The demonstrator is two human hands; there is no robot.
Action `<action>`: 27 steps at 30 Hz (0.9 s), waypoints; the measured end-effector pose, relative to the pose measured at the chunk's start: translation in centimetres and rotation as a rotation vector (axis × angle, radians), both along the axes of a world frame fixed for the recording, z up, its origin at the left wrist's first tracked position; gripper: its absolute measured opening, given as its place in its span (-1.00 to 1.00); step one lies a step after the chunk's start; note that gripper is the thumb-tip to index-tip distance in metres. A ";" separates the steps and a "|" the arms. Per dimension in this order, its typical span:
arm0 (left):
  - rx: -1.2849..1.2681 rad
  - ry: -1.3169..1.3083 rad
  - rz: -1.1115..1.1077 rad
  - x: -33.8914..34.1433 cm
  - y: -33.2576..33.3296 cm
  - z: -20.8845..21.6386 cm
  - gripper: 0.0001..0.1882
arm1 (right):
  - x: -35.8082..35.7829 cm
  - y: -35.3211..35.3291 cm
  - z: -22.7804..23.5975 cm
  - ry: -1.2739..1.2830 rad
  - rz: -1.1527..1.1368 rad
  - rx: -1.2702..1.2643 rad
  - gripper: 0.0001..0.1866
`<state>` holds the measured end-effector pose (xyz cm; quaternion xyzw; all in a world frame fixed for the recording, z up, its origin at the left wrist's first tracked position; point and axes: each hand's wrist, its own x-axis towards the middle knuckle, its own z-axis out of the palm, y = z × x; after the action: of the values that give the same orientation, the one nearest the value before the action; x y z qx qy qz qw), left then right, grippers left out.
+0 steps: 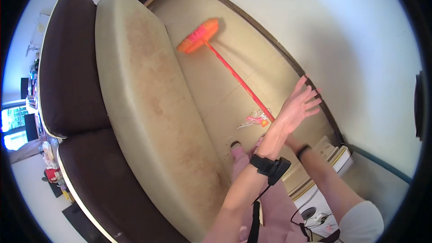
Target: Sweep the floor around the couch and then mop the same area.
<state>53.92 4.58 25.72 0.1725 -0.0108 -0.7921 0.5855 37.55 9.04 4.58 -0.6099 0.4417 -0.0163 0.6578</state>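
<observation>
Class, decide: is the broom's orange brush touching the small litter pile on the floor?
Apart: the head view shows bare floor between the brush and the litter pile.

Home, likely living room: stained cream-and-brown sofa (pixel 157 108) left of the left-hand fingers (pixel 313 104), bright window (pixel 13 128) far left beyond it, white wall (pixel 364 40) with dark baseboard (pixel 274 40) right of them.

Broom handle (pixel 240 81) smooth plastic, bristles (pixel 196 35) rough; sofa cushions (pixel 72 58) w/ smooth leather-look surf.
</observation>
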 end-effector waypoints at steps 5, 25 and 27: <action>-0.033 -0.075 -0.016 0.6 0.4 0.1 -0.42 | 14.4 -1.1 1.1 0.564 0.418 -0.181 -0.62; 0.126 -0.069 -0.004 -0.9 1.6 -1.9 -0.40 | -19.4 8.3 14.9 0.860 0.724 -0.241 -0.81; 0.133 -0.067 -0.019 -1.3 1.5 -1.8 -0.40 | -21.5 8.6 19.1 0.891 0.711 -0.291 -0.82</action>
<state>52.65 6.04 23.88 0.2373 0.0207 -0.7902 0.5646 16.07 17.66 23.65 -0.7525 0.4373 0.4028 0.2834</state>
